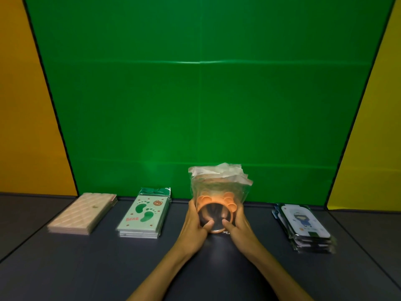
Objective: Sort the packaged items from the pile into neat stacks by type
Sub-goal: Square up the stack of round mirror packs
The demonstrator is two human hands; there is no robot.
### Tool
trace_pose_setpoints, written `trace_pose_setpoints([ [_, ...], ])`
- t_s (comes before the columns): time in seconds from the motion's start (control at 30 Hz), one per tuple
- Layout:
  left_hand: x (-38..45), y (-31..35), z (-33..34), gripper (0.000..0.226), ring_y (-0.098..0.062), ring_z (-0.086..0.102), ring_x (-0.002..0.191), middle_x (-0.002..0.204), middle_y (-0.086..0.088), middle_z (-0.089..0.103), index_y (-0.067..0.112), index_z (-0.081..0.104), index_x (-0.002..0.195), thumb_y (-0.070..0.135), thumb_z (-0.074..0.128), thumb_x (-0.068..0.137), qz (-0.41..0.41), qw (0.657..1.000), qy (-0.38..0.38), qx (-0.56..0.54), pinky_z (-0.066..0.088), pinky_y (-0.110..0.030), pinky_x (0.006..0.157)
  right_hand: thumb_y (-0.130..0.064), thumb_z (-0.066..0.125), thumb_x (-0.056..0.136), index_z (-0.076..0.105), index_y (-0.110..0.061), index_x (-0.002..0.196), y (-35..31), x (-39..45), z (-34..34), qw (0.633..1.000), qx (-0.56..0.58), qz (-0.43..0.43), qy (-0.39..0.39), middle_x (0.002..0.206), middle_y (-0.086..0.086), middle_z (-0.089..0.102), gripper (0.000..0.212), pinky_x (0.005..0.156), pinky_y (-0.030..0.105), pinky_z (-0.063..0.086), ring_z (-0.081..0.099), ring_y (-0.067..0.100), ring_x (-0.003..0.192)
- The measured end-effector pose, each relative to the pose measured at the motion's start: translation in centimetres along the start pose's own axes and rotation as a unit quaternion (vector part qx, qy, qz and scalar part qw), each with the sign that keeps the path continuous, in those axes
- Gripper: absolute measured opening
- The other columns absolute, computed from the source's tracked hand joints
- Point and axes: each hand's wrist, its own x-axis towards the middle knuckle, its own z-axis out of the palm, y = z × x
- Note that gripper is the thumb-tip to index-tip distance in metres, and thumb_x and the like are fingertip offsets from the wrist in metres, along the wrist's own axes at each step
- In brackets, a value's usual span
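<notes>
Your left hand [196, 222] and right hand [237, 222] are both closed around the bundle of bear-eared mirror packs [217, 205], one on each flank, thumbs pressed on the dark round face. You hold the bundle upright between your palms, its bottom edge on or just above the counter [86, 268], its long axis running away from you with the loose plastic tops at the far end. No stack lies directly under it. The green footprint stack [144, 216] sits off beyond your left hand, the pink quilted stack [83, 212] farther out still, and the blue-figure stack [303, 227] well out past your right hand. Laying it flat between your hands looks like the natural move.
</notes>
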Motion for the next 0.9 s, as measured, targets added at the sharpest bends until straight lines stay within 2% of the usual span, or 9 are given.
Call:
trace_pose_setpoints([
  [0.13,-0.1,-0.3,0.1,0.079,-0.007,0.040,0.134,0.141,0.004,0.042,0.030,0.023,0.150,0.031,0.064,0.083,0.018,1.000,-0.002,0.013,0.036,-0.037,0.115,-0.006,0.057,0.093,0.021,-0.031,0.141,-0.1,-0.2,-0.1,0.999,-0.032,-0.003,-0.037,0.142,-0.006,0.039,0.065,0.106,0.016,0.026,0.038,0.007,0.131],
  [0.23,-0.2,-0.2,-0.2,0.076,-0.004,0.045,0.129,0.139,0.009,0.045,0.054,0.023,0.142,0.025,0.066,0.086,0.037,0.999,-0.001,0.029,0.042,-0.027,0.107,-0.012,0.054,0.096,0.018,-0.023,0.149,0.0,-0.4,-0.3,0.997,-0.055,0.003,-0.056,0.148,-0.005,0.034,0.065,0.111,0.019,0.023,0.033,0.006,0.136],
  [0.3,-0.2,-0.3,-0.6,0.079,-0.005,0.048,0.127,0.140,0.011,0.048,0.061,0.020,0.141,0.027,0.065,0.086,0.042,0.998,-0.009,0.045,0.045,-0.026,0.104,-0.014,0.053,0.097,0.015,-0.023,0.151,0.0,-0.4,-0.3,0.997,-0.058,0.006,-0.060,0.151,-0.004,0.031,0.066,0.113,0.021,0.022,0.031,0.006,0.138],
  [0.4,-0.3,-0.8,-0.9,0.077,-0.010,0.052,0.124,0.139,0.009,0.052,0.041,0.023,0.152,0.044,0.061,0.085,0.051,0.995,-0.013,0.090,0.046,-0.039,0.105,-0.019,0.052,0.098,0.013,-0.022,0.152,-0.1,-0.5,-0.1,0.996,-0.071,0.017,-0.060,0.155,-0.003,0.027,0.067,0.118,0.028,0.022,0.028,0.009,0.141],
  [0.47,-0.4,-1.0,-1.0,0.074,-0.010,0.054,0.121,0.135,0.011,0.056,0.033,0.028,0.152,0.051,0.057,0.086,0.065,0.990,0.001,0.125,0.042,-0.042,0.107,-0.022,0.052,0.097,0.010,-0.019,0.154,-0.2,-0.4,0.2,0.994,-0.092,0.025,-0.050,0.157,0.001,0.024,0.071,0.119,0.030,0.022,0.028,0.012,0.142],
  [0.63,-0.9,-0.8,-1.6,0.057,-0.006,0.063,0.106,0.119,0.017,0.066,0.042,0.040,0.141,0.055,0.057,0.088,0.067,0.991,0.009,0.117,0.049,-0.041,0.098,-0.027,0.050,0.098,0.008,-0.008,0.153,-1.4,-0.1,0.8,0.987,-0.145,0.064,-0.034,0.153,0.011,0.026,0.072,0.114,0.032,0.026,0.031,0.025,0.141],
  [0.77,-1.1,-0.6,-1.4,0.073,-0.011,0.057,0.111,0.123,0.008,0.060,0.032,0.027,0.153,0.059,0.050,0.089,0.048,0.991,-0.008,0.125,0.048,-0.040,0.098,-0.025,0.050,0.098,0.011,-0.013,0.154,-2.1,-0.4,0.3,0.987,-0.143,0.061,-0.041,0.158,0.008,0.025,0.069,0.116,0.033,0.026,0.031,0.023,0.143],
  [0.83,-1.2,-0.3,-1.5,0.075,-0.013,0.053,0.113,0.124,0.005,0.055,0.034,0.021,0.155,0.060,0.046,0.089,0.045,0.990,-0.013,0.136,0.046,-0.039,0.100,-0.024,0.051,0.098,0.013,-0.016,0.153,-2.5,-0.5,-0.1,0.988,-0.132,0.059,-0.047,0.158,0.004,0.024,0.067,0.117,0.032,0.026,0.031,0.021,0.143],
  [0.9,-1.3,0.4,-1.8,0.073,-0.012,0.052,0.113,0.124,0.004,0.055,0.041,0.016,0.155,0.056,0.048,0.091,0.038,0.990,-0.025,0.132,0.044,-0.035,0.100,-0.028,0.051,0.096,0.019,-0.027,0.151,-3.0,-0.6,-0.4,0.991,-0.110,0.051,-0.051,0.156,0.000,0.030,0.064,0.116,0.034,0.031,0.036,0.016,0.140],
])
